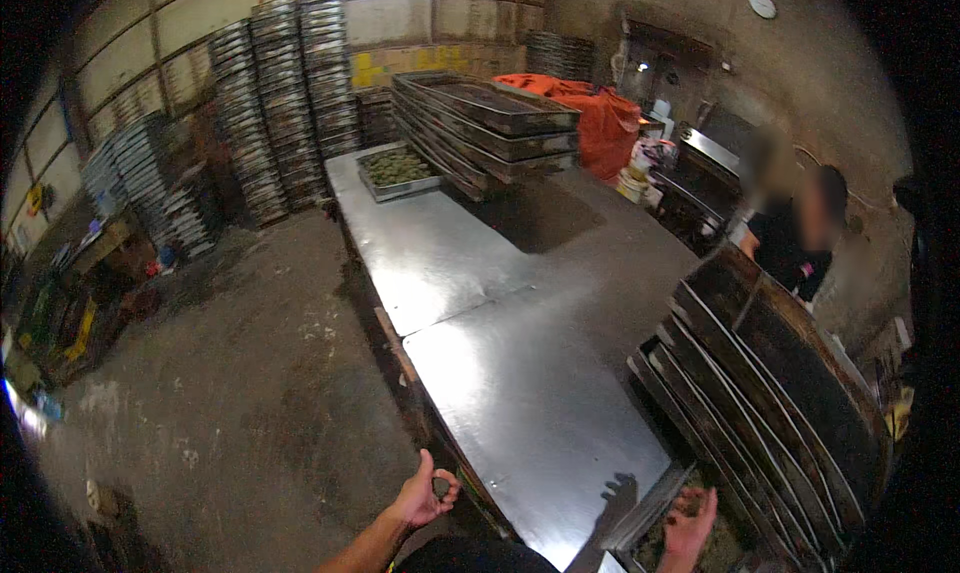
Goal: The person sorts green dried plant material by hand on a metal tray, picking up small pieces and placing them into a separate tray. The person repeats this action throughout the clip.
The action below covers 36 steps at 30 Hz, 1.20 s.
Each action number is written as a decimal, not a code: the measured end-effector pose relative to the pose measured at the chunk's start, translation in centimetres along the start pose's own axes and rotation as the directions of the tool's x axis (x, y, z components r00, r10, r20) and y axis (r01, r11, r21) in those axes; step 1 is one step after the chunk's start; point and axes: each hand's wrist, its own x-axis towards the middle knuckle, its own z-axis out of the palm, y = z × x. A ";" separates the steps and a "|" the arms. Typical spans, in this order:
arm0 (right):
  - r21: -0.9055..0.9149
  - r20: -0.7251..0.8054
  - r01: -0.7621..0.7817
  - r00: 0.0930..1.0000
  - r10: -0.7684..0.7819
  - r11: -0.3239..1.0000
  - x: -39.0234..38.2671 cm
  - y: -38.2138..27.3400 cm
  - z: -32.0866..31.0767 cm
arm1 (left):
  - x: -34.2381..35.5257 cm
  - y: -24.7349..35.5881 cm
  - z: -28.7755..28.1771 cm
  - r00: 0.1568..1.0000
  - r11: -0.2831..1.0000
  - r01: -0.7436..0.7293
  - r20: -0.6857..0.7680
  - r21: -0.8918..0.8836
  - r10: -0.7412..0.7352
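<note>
My left hand (424, 495) is off the left edge of the metal table (470, 403), thumb raised and fingers loosely curved. A gap shows between its thumb and fingers, and I make out nothing held there. At the lower right my right hand (690, 525) is above or at a tray (645, 511), its fingers bent and apart. Whether it touches the tray's brownish-green contents is unclear. Beside that hand rises a tilted stack of dark metal trays (740, 403). Its shadow falls on the shiny tabletop.
On the table's far end sit a tray of greenish lumps (400, 169) and a stack of dark trays (490, 133). Tall tray stacks (290, 103) line the back wall. An orange cover (600, 123) lies behind. A person (800, 223) in dark clothing is beyond the right stack.
</note>
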 end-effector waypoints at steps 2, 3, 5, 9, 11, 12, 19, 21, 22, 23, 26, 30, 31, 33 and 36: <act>-0.077 0.288 -0.221 0.929 0.234 0.972 1.2 3.8 5.0 | 0.3 0.8 -1.6 0.999 0.987 0.038 0.009 -0.156 -0.037; -0.147 0.456 -0.340 0.810 0.369 0.929 1.5 6.4 7.4 | 0.2 1.2 -2.6 0.998 0.996 0.012 -0.067 -0.084 -0.017; -0.386 0.554 -0.455 0.582 0.596 0.803 1.5 13.0 12.6 | -0.1 1.7 -4.6 0.989 0.998 -0.046 -0.139 0.044 0.052; -0.670 0.431 -0.394 0.484 0.762 0.630 -2.3 23.6 27.2 | -1.2 2.9 -7.4 0.971 0.993 -0.114 -0.215 -0.028 0.106; -0.706 0.452 -0.329 0.472 0.757 0.627 -4.8 24.2 37.9 | -1.9 3.6 -8.2 0.956 0.992 -0.110 -0.267 0.062 0.122; -0.669 0.527 -0.261 0.494 0.691 0.696 -6.2 23.5 43.9 | -2.3 3.9 -8.5 0.946 0.986 -0.108 -0.290 0.130 0.142; -0.244 0.930 0.272 0.337 0.145 0.931 -13.7 16.8 62.0 | -3.7 5.7 -8.1 0.881 0.931 -0.089 -0.408 0.355 0.239; -0.301 0.952 0.376 0.178 0.251 0.876 -14.6 18.5 57.9 | -3.6 5.9 -7.1 0.886 0.953 -0.088 -0.415 0.291 0.208; -0.283 0.959 0.482 0.130 0.252 0.829 -14.7 19.7 54.8 | -3.4 6.0 -6.5 0.893 0.961 -0.078 -0.409 0.267 0.186; -0.228 0.963 0.631 0.036 0.266 0.742 -14.2 20.4 51.2 | -3.1 6.2 -5.8 0.890 0.962 -0.152 -0.392 0.226 0.233; -0.231 0.930 0.671 -0.060 0.362 0.705 -12.5 21.0 40.5 | -1.7 6.0 -3.3 0.907 0.967 -0.208 -0.340 0.150 0.248; -0.063 0.940 0.849 -0.126 0.316 0.525 -10.9 18.9 29.0 | -0.1 4.5 0.1 0.898 0.948 -0.237 -0.324 0.214 0.298; -0.011 0.945 0.851 -0.162 0.283 0.525 -10.7 18.5 26.8 | 0.6 4.1 1.3 0.898 0.942 -0.246 -0.313 0.229 0.310; 0.026 0.957 0.863 -0.167 0.237 0.505 -9.5 17.4 23.0 | 1.3 3.1 3.8 0.912 0.929 -0.236 -0.267 0.284 0.313; 0.015 0.999 0.941 -0.029 0.037 0.338 -7.8 15.8 18.2 | 1.7 1.6 8.8 0.937 0.904 -0.187 -0.205 0.384 0.281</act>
